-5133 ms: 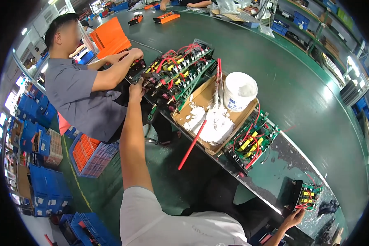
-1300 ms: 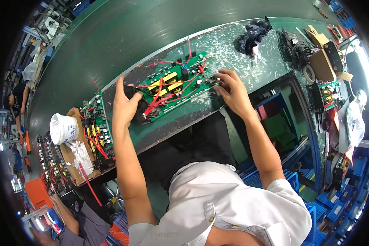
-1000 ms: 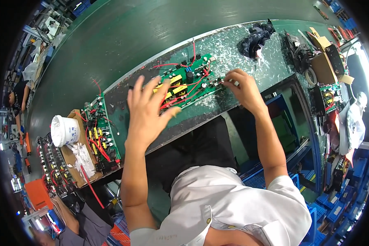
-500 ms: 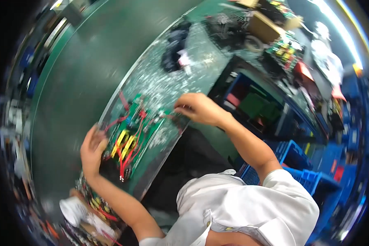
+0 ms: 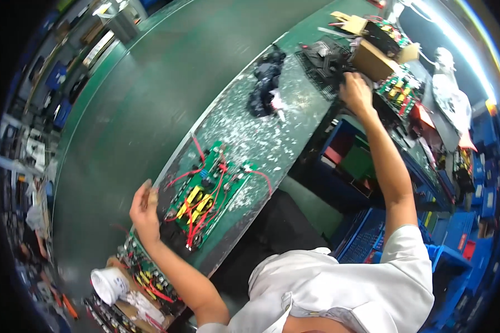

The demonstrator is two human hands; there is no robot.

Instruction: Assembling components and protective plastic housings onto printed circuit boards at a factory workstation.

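A green circuit board (image 5: 228, 191) with yellow-wrapped coils (image 5: 194, 204) and several red wires (image 5: 261, 173) lies on the workbench (image 5: 300, 108). My left hand (image 5: 145, 216) is raised just left of the board, fingers apart, holding nothing that I can see. Out at the far right, my right hand (image 5: 357, 95) reaches over a heap of black parts (image 5: 330, 58) beside an open cardboard box (image 5: 372, 60). Its fingers are stretched toward the black parts, slightly blurred, and their tips are partly lost against the dark heap.
A dark cloth bundle (image 5: 265, 83) rests on the bench beyond the board. More circuit boards (image 5: 397, 89) are piled at the far right. Near left stand a white tub (image 5: 110, 284) and further boards (image 5: 150, 277). Blue crates (image 5: 361, 238) are at my right; a green conveyor-like surface (image 5: 150, 94) runs alongside.
My right hand has swung away from the board, far to the right, to the black parts. My left hand has drawn slightly away from the board's left edge. The view has shifted.
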